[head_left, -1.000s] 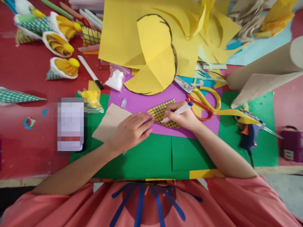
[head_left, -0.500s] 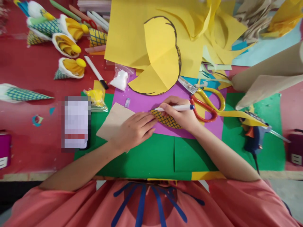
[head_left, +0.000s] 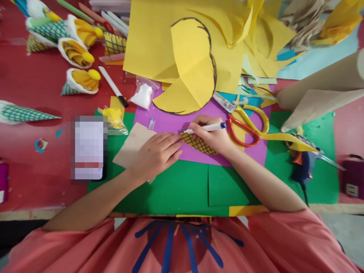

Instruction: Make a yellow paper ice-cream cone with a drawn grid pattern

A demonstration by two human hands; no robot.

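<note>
My right hand (head_left: 214, 135) is closed around a white pen with a blue end (head_left: 209, 127), its tip at the left edge of a small yellow paper piece with a dark grid (head_left: 199, 143). That piece lies on a purple sheet (head_left: 170, 123). My left hand (head_left: 156, 153) lies flat, fingers stretched, pressing the left corner of the grid piece and resting on a tan paper piece (head_left: 132, 144). Green sheets (head_left: 182, 187) lie under both forearms.
Red-and-yellow scissors (head_left: 246, 123) lie right of my right hand, a glue gun (head_left: 301, 161) further right. Large yellow sheets (head_left: 196, 49) fill the back. Paper cones (head_left: 76, 81), a marker (head_left: 113, 87), small plastic bags (head_left: 142, 94) and a phone (head_left: 88, 149) sit left. A cardboard roll (head_left: 321, 81) lies right.
My right hand swung the pen from pointing down-left to lying nearly level, its tip moving to the grid piece's left edge. The left hand stayed in place.
</note>
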